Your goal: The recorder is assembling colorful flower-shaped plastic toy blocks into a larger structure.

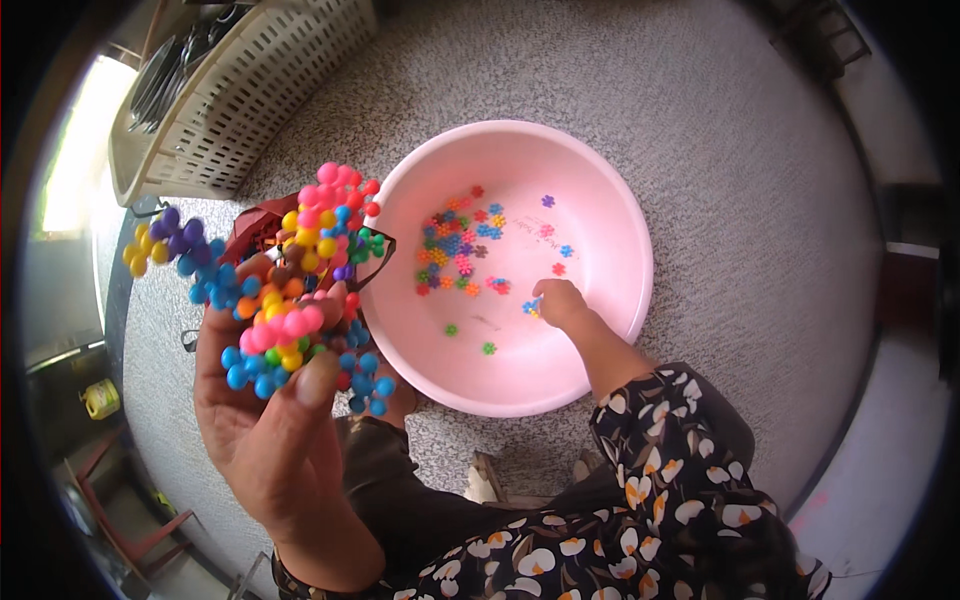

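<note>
My left hand (262, 420) is raised close to the camera and grips a cluster of joined plastic flower-shaped pieces (285, 285) in pink, yellow, blue, purple, red and orange. My right hand (560, 302) reaches into a round pink basin (610, 200) on the floor and pinches a small blue piece at its fingertips. Several loose coloured flower pieces (455, 250) lie scattered on the basin's bottom, most of them left of the right hand.
The basin stands on a grey speckled carpet (700, 120). A cream perforated plastic basket (235, 85) lies at the upper left. A dark red object (262, 218) shows behind the cluster. My floral sleeve and dark clothing fill the lower middle.
</note>
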Demonstrator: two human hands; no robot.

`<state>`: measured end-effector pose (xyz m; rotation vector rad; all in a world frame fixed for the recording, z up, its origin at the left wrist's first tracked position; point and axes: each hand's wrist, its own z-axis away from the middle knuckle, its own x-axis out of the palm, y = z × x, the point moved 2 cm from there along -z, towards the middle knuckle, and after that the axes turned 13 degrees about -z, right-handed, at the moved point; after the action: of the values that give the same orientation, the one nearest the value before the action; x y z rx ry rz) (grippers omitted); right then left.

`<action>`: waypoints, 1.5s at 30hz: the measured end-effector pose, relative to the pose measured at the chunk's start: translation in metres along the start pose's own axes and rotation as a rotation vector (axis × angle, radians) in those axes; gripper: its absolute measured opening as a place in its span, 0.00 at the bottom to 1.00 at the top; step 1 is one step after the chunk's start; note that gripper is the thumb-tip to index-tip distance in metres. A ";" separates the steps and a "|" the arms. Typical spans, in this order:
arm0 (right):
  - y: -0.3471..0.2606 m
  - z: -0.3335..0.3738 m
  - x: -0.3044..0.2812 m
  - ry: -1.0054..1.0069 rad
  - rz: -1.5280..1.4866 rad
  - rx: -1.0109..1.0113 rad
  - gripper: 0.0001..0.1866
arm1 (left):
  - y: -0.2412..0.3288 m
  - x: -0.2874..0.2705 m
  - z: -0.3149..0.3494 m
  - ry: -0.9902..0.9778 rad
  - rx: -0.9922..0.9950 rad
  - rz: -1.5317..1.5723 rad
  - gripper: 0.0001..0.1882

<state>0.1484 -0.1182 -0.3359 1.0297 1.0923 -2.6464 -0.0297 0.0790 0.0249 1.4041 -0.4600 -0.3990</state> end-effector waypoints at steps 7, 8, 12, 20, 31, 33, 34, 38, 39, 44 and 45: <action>0.031 -0.010 0.056 -0.007 0.162 0.018 0.14 | -0.009 -0.020 0.010 -0.080 0.053 -0.067 0.36; 0.025 -0.004 0.056 0.050 0.180 -0.010 0.14 | -0.009 -0.024 0.011 -0.029 0.023 -0.128 0.37; 0.031 0.014 0.079 0.021 0.233 -0.118 0.11 | -0.013 -0.030 0.016 0.045 -0.020 -0.183 0.39; 0.000 0.061 0.086 -0.400 0.299 -0.029 0.12 | 0.000 0.007 0.013 -0.057 -0.191 0.062 0.37; -0.008 0.076 0.051 -0.814 -0.422 0.145 0.15 | 0.010 0.011 0.026 -0.601 -0.208 0.453 0.34; -0.007 0.080 0.043 -0.890 -1.171 0.288 0.14 | 0.013 0.013 0.029 -0.697 -0.206 0.507 0.35; -0.005 0.082 0.036 -0.894 -1.553 0.354 0.13 | 0.015 0.014 0.030 -0.725 -0.211 0.495 0.35; -0.067 0.088 -0.023 -0.771 -2.109 0.099 0.13 | 0.013 0.015 0.033 -0.746 -0.170 0.510 0.35; -0.099 0.090 -0.041 -0.631 -2.088 0.151 0.13 | 0.012 0.011 0.033 -0.713 -0.166 0.525 0.35; -0.174 0.106 -0.147 -0.137 -1.816 -0.038 0.15 | 0.019 0.029 0.032 -0.783 -0.088 0.629 0.34; -0.184 0.110 -0.162 -0.044 -1.736 -0.104 0.15 | 0.016 0.031 0.032 -0.783 -0.086 0.627 0.34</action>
<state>0.1513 -0.0799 -0.0703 -0.4171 2.9580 -3.2968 -0.0207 0.0378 0.0464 0.9071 -1.4553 -0.4310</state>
